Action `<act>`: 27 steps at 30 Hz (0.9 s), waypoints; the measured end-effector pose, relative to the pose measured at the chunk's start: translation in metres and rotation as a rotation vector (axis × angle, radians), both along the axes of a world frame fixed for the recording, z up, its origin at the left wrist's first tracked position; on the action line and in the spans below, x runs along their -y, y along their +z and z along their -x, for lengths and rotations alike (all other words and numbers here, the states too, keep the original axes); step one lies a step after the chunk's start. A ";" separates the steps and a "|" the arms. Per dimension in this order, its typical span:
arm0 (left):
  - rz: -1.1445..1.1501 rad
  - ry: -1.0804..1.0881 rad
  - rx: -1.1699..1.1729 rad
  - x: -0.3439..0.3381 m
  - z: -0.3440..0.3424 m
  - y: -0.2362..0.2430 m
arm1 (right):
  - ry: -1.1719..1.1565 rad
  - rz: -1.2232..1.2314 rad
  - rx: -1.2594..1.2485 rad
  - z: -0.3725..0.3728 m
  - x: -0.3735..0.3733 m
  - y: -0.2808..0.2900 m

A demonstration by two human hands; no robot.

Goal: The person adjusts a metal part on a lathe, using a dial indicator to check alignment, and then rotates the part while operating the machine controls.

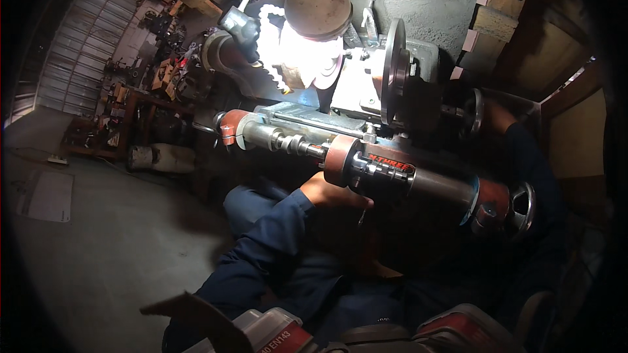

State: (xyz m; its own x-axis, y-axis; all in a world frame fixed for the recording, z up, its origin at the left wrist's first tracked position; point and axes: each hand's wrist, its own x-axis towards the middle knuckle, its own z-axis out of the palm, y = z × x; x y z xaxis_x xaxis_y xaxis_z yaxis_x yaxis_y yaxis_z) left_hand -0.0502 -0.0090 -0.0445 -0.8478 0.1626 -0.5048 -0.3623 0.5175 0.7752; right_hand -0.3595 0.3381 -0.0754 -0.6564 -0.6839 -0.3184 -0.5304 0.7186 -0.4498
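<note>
Floor point(131, 255) showing; left hand point(332, 193) under red collar point(337, 161), right hand point(499, 119) by wheel point(478, 110) — can't tell finger grips; turning collar could be pinching.

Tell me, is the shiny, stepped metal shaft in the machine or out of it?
In: the shaft sits in line between the grey metal cylinder at left and the round red-brown metal collar.

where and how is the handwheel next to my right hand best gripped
Probably by the rim of the handwheel, coming from the right, where the right hand is. The rim is a round ring that's easy to curl around, while the shaft meets the wheel from the left, crowding that side.
</note>
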 end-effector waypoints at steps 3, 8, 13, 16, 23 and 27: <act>-0.127 0.076 0.207 0.008 0.006 0.023 | -0.106 0.104 -0.257 0.020 -0.011 0.019; -0.422 0.270 0.567 0.038 -0.009 0.004 | 0.174 -0.118 0.181 -0.035 -0.001 0.075; -0.385 0.314 0.487 0.022 -0.008 0.023 | 0.169 -0.247 0.166 -0.038 0.015 0.096; -0.312 0.303 0.460 0.011 -0.003 0.035 | 0.008 0.166 0.224 -0.007 -0.013 0.086; -0.201 0.288 0.426 0.006 -0.003 0.035 | -0.057 0.154 -0.076 0.022 -0.003 0.006; -0.265 0.271 0.429 0.005 0.000 0.040 | 0.355 -0.010 -0.010 0.015 -0.001 -0.018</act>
State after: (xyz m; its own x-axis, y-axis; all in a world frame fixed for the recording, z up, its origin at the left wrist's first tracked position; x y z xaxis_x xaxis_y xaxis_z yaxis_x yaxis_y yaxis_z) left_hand -0.0504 -0.0140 -0.0041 -0.6053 0.1358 -0.7843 -0.7657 0.1697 0.6204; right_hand -0.3748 0.3391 -0.0931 -0.3817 -0.8667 -0.3210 -0.7524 0.4931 -0.4368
